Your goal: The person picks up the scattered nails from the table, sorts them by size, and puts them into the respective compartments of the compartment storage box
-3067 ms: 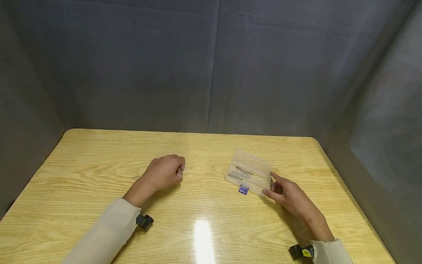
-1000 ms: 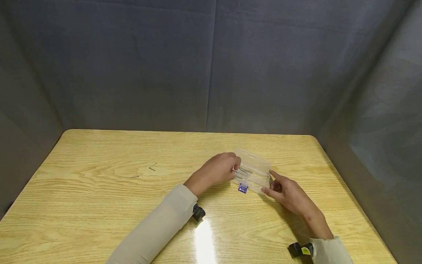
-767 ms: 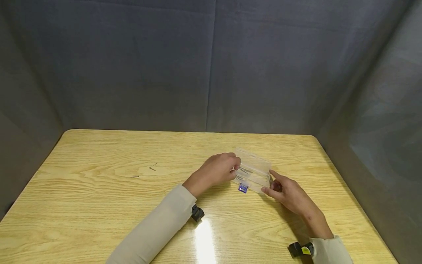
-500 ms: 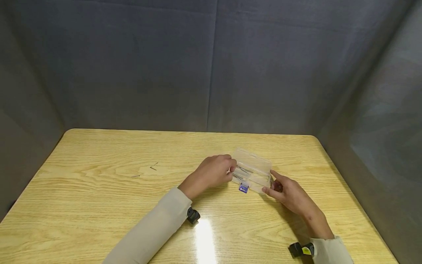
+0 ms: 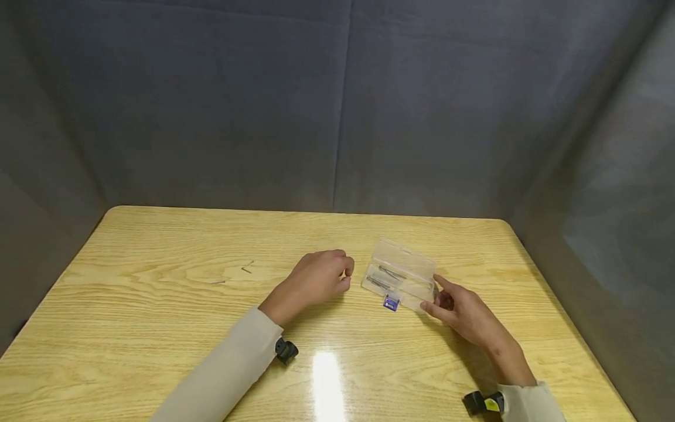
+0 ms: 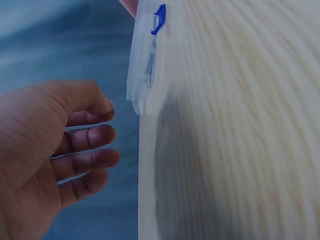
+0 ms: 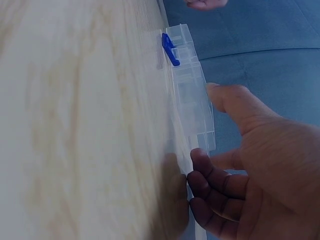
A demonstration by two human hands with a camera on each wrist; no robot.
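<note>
A clear plastic box (image 5: 403,258) with a blue latch (image 5: 391,302) lies with its lid raised, right of the table's middle. Thin, nail-like metal pieces (image 5: 378,283) lie in its left part. My right hand (image 5: 466,313) holds the box's right end, thumb at the front edge and index finger at the back corner. Left of the box, my left hand (image 5: 319,278) hovers above the table with loosely curled fingers. The left wrist view shows nothing between that hand's thumb and fingers (image 6: 102,135). More thin metal pieces (image 5: 246,270) lie on the table behind it.
One short thin metal piece (image 5: 218,282) lies apart, farther left on the wooden table (image 5: 132,328). Dark cloth (image 5: 237,117) hangs behind the table and on both sides. A bright reflection shows on the tabletop near the front.
My left hand carried a thin metal piece rightward to the box, let it go there, and has drawn back left with nothing in it. The right hand stays on the box.
</note>
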